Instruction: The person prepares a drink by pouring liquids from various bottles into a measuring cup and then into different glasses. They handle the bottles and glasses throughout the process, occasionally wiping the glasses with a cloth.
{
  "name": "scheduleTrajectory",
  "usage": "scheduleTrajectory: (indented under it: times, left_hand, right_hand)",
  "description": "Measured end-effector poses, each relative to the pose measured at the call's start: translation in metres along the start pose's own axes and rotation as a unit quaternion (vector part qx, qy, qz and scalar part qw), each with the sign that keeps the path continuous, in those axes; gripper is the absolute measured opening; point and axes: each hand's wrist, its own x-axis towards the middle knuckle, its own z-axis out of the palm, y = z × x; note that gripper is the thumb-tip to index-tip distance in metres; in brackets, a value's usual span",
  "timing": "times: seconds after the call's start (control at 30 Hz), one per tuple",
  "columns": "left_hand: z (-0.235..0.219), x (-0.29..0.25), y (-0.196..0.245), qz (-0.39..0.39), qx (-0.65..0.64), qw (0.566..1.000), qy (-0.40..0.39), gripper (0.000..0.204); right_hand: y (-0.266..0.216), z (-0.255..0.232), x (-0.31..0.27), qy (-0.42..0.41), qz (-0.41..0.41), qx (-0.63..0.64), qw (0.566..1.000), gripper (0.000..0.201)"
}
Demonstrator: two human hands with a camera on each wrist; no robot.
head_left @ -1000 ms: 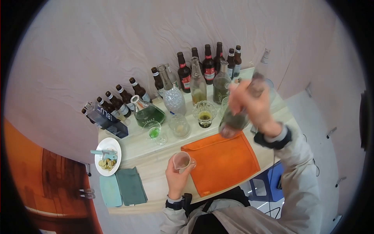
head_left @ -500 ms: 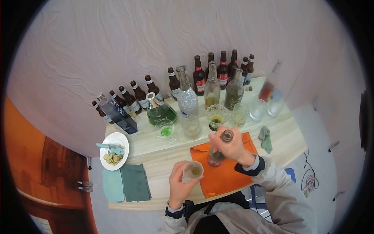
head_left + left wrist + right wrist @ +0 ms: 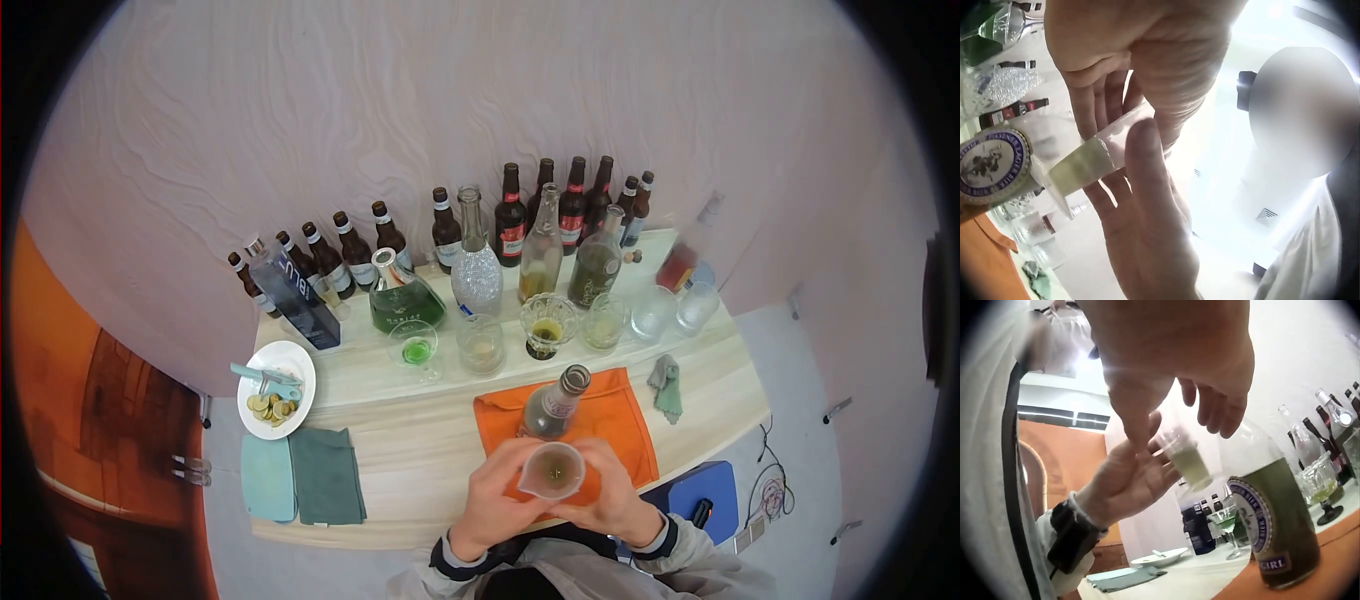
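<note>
Both hands meet around a small clear plastic measuring cup (image 3: pixel 553 470) near the table's front edge in the head view. Pale greenish liquid fills part of the cup (image 3: pixel 1082 165). My left hand (image 3: pixel 494 497) grips it from the left, and my right hand (image 3: pixel 618 500) has thumb and fingers around its right side. Just beyond them a clear glass bottle (image 3: pixel 547 412) stands uncapped on an orange cloth (image 3: pixel 620 420). In the right wrist view this bottle (image 3: pixel 1291 519) shows a round blue-and-white label and dark green liquid.
Several glasses, among them a footed bowl (image 3: pixel 548 325) and a green-filled cocktail glass (image 3: pixel 415 352), line the table's middle. Behind stand a silver bottle (image 3: pixel 477 280), a green decanter (image 3: pixel 405 305) and brown beer bottles (image 3: pixel 512 225). A plate (image 3: pixel 305 365) of lime slices sits left.
My right hand has set the bottle down on the orange cloth, let go, and come to the cup. My left hand has brought the cup rightward, in front of the bottle.
</note>
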Motion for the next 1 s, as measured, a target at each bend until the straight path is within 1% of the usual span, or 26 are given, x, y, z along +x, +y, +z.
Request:
scheduleTrajectory:
  times: [0.03,0.07,0.1,0.17,0.2,0.23,0.27,0.3,0.33,0.37,0.4,0.43,0.5,0.6,0.67,0.8,1.0]
  left_hand:
    - [0.005,0.001,0.002,0.007,-0.011,1.000,-0.005,0.049]
    - [0.007,0.002,0.001,0.014,-0.004,1.000,-0.018,0.054]
    - [0.008,0.004,0.003,0.017,-0.003,1.000,-0.016,0.054]
    - [0.010,0.010,0.007,0.065,0.024,0.997,-0.016,0.062]
    - [0.008,0.010,0.006,0.068,0.024,0.997,-0.014,0.062]
    - [0.006,0.010,0.004,0.057,0.046,0.997,0.009,0.070]
    - [0.004,0.011,0.000,0.045,0.067,0.996,0.031,0.078]
    - [0.006,0.013,-0.011,0.045,0.066,0.996,0.031,0.078]
    - [0.010,0.018,-0.030,0.025,0.083,0.995,0.052,0.083]
    - [0.014,0.024,-0.044,0.007,0.100,0.992,0.073,0.089]
    - [0.019,0.029,-0.049,0.015,0.113,0.992,0.053,0.093]
    - [0.023,0.031,-0.056,0.018,0.112,0.992,0.055,0.093]
    - [0.030,0.035,-0.070,-0.049,0.036,0.998,-0.033,0.092]
    - [0.028,0.036,-0.080,-0.042,0.008,0.998,-0.039,0.089]
    - [0.028,0.035,-0.079,-0.039,0.015,0.999,-0.035,0.089]
    - [0.027,0.034,-0.080,-0.020,0.023,0.999,-0.023,0.087]
    - [0.027,0.034,-0.082,-0.025,0.022,0.999,-0.029,0.088]
  right_hand:
    - [0.002,0.001,-0.005,0.000,-0.003,-0.001,1.000,0.069]
    - [0.004,0.000,-0.009,0.022,0.008,-0.021,1.000,0.068]
    - [0.006,-0.002,-0.011,0.043,0.019,-0.040,0.998,0.066]
    - [0.006,-0.012,-0.006,0.053,0.007,-0.047,0.997,0.064]
    - [0.006,-0.019,-0.003,0.064,-0.001,-0.055,0.996,0.061]
    - [0.007,-0.028,0.002,0.064,-0.004,-0.056,0.996,0.061]
    - [0.009,-0.038,0.008,0.087,-0.024,-0.089,0.992,0.060]
    - [0.011,-0.046,0.014,0.111,-0.043,-0.122,0.985,0.059]
    - [0.014,-0.055,0.020,0.111,-0.042,-0.122,0.985,0.059]
    - [0.017,-0.065,0.029,0.127,-0.045,-0.182,0.974,0.058]
    - [0.018,-0.072,0.038,0.144,-0.049,-0.243,0.958,0.059]
    - [0.018,-0.077,0.048,0.144,-0.053,-0.244,0.957,0.059]
    - [0.016,-0.086,0.066,0.157,-0.070,-0.265,0.949,0.061]
    - [0.017,-0.092,0.081,0.141,-0.090,-0.271,0.948,0.061]
    - [0.018,-0.092,0.086,0.130,-0.102,-0.275,0.947,0.060]
    - [0.016,-0.088,0.092,0.129,-0.114,-0.279,0.945,0.060]
    - [0.016,-0.087,0.097,0.128,-0.143,-0.298,0.935,0.061]
